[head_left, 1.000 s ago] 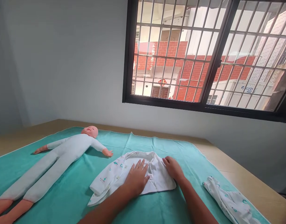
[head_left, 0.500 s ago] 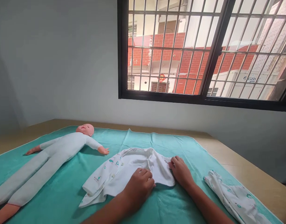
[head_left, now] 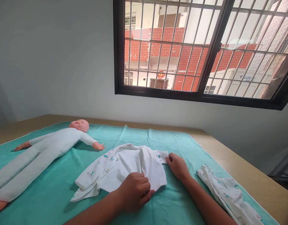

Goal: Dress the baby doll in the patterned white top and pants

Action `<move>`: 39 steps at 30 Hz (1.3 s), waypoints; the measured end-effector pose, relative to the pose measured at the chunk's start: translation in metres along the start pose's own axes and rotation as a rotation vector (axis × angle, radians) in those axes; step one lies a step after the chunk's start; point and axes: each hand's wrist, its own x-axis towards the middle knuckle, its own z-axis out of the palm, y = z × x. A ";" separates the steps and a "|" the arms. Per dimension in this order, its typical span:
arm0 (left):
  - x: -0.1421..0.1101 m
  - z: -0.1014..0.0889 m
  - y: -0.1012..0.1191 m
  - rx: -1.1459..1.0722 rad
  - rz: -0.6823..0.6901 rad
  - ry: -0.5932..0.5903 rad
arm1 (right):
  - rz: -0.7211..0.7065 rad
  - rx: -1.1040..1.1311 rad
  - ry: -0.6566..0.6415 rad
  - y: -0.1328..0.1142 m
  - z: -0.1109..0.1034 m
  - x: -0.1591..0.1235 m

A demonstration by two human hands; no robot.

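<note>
A white baby shirt (head_left: pixel 132 162) with small green and pink prints lies opened out, its buttoned front edge folded to the left. My left hand (head_left: pixel 136 189) is at its lower edge, fingers curled on the cloth; what lies under the palm is hidden. At the right side, my right hand (head_left: pixel 178 165) pinches the end of the short printed sleeve (head_left: pixel 162 155) between thumb and fingers. To the left, a baby doll (head_left: pixel 57 143) with a white cloth body rests on its back, one arm stretched toward the shirt.
A turquoise cloth (head_left: pixel 167 140) covers much of the wooden table (head_left: pixel 247 175). Bunched printed baby clothing (head_left: pixel 225 190) lies at the right. Behind the table are a grey wall (head_left: pixel 64 62) and a barred window with a black frame (head_left: pixel 158 93).
My right hand has drawn the sleeve out to the right, so more of it shows. The view has shifted slightly, moving everything left. My left hand stays at the shirt's lower edge.
</note>
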 end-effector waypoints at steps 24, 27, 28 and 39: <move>0.004 -0.006 -0.005 -0.235 -0.290 -0.271 | -0.061 -0.103 -0.167 -0.068 -0.019 -0.026; 0.004 -0.015 -0.005 -0.301 -0.232 -0.384 | -0.090 -0.180 -0.134 -0.068 -0.023 -0.027; 0.004 -0.018 -0.006 -0.316 -0.204 -0.412 | -0.072 -0.221 -0.131 -0.066 -0.024 -0.027; 0.002 -0.007 -0.002 -0.310 -0.291 -0.210 | 0.056 0.340 -0.086 -0.065 -0.014 -0.022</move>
